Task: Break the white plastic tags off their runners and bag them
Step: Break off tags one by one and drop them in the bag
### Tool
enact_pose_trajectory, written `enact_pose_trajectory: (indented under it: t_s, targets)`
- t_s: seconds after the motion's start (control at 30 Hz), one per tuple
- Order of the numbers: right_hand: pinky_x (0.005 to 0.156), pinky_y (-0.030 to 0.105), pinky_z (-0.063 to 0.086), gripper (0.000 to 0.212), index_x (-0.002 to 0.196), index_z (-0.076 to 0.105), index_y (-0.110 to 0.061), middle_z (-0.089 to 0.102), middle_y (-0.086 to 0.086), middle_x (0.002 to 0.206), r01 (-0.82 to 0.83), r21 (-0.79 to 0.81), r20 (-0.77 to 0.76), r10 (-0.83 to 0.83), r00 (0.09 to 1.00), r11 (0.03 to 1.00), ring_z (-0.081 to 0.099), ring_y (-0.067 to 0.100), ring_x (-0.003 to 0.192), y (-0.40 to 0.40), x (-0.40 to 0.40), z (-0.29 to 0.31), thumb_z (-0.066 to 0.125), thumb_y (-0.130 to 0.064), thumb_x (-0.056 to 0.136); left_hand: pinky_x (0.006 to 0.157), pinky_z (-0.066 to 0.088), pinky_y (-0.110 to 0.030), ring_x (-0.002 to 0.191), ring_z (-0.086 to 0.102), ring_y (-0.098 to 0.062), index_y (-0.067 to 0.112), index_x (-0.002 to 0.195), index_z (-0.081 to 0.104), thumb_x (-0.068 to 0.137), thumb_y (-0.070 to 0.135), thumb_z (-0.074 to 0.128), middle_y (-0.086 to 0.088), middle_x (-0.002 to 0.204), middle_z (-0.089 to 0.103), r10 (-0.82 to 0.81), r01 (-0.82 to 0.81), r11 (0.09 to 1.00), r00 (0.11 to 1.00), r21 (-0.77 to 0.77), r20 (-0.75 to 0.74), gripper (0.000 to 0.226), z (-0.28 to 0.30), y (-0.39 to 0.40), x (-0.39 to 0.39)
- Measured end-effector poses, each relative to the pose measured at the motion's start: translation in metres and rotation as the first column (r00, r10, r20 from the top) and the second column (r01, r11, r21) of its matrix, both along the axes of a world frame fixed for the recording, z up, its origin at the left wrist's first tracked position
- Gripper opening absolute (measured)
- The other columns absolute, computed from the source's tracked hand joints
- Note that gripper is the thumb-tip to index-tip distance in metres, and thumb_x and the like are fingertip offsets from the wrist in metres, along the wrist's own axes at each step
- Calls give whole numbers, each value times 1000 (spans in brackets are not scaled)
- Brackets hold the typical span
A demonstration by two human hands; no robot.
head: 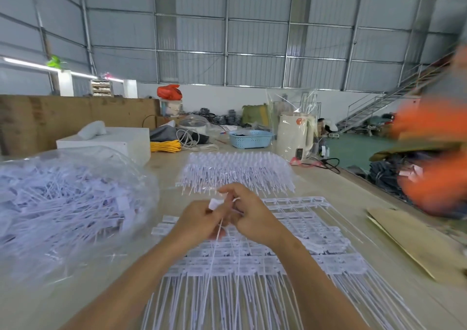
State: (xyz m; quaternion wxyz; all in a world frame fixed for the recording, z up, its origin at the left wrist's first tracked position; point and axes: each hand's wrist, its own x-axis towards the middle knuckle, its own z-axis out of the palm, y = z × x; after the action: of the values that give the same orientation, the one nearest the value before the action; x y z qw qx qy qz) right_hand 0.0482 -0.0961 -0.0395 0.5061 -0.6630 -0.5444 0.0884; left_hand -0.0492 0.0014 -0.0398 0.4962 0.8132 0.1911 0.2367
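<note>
My left hand (pixel 199 218) and my right hand (pixel 249 211) meet above the table's middle. Between them they pinch a white plastic tag (pixel 214 204) whose thin tail runs down toward me. Under my hands lie flat sheets of white tags on their runners (pixel 285 259), long tails pointing at me. A second stack of tagged runners (pixel 237 173) lies farther back. At the left, a large clear plastic bag (pixel 63 203) bulges with loose white tags.
A cardboard sheet (pixel 419 241) lies at the table's right edge. Behind the work stand a white box (pixel 111 140), a yellow coiled cord (pixel 165 146), a blue basket (pixel 250 139) and a cream kettle (pixel 294 135). Blurred orange shapes (pixel 434 158) fill the right side.
</note>
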Motion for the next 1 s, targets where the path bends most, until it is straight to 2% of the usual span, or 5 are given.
enact_pose_trajectory:
  t_s: [0.17, 0.33, 0.63, 0.83, 1.0]
  targets:
    - [63, 8, 38, 37, 116, 51, -17, 45, 1, 102, 187, -85, 119, -176, 977, 979, 45, 3, 72, 1, 5, -5, 65, -8, 84, 47, 48, -23, 46, 60, -14, 4, 79, 70, 95, 21, 56, -1, 54, 64, 72, -54, 994, 978, -95, 198, 27, -22, 3, 2]
    - [71, 32, 43, 19, 86, 61, -3, 62, 15, 90, 171, -243, 145, -139, 980, 955, 55, 21, 77, 1, 3, -5, 57, -21, 92, 49, 39, -22, 42, 49, -6, 7, 75, 61, 98, 23, 49, 2, 51, 56, 158, -170, 985, 961, 33, 227, 31, -26, -4, 4]
    - [51, 23, 24, 37, 60, 43, -12, 33, -1, 57, 81, -250, 176, -37, 984, 965, 31, 10, 51, -1, -2, -1, 53, -18, 94, 55, 37, -31, 51, 45, -19, 6, 68, 46, 99, 32, 44, -8, 58, 48, 210, -215, 929, 976, 301, 51, 41, -14, 11, 4]
    - [59, 26, 30, 35, 59, 48, -17, 41, -5, 61, 179, -281, 332, -80, 940, 943, 38, 10, 56, -8, 12, 0, 56, -24, 93, 33, 23, -15, 28, 28, -5, 10, 70, 48, 99, 26, 48, 8, 34, 36, 30, -42, 995, 990, -89, -135, 33, -2, 39, -10]
    - [64, 30, 29, 34, 65, 41, -7, 35, 2, 65, 223, -34, 193, -212, 958, 974, 34, 15, 62, -29, 30, 11, 48, -16, 97, 32, 24, -14, 32, 33, -8, 7, 77, 58, 96, 16, 52, 1, 47, 51, 205, -176, 937, 977, -303, 65, 23, -7, 71, -26]
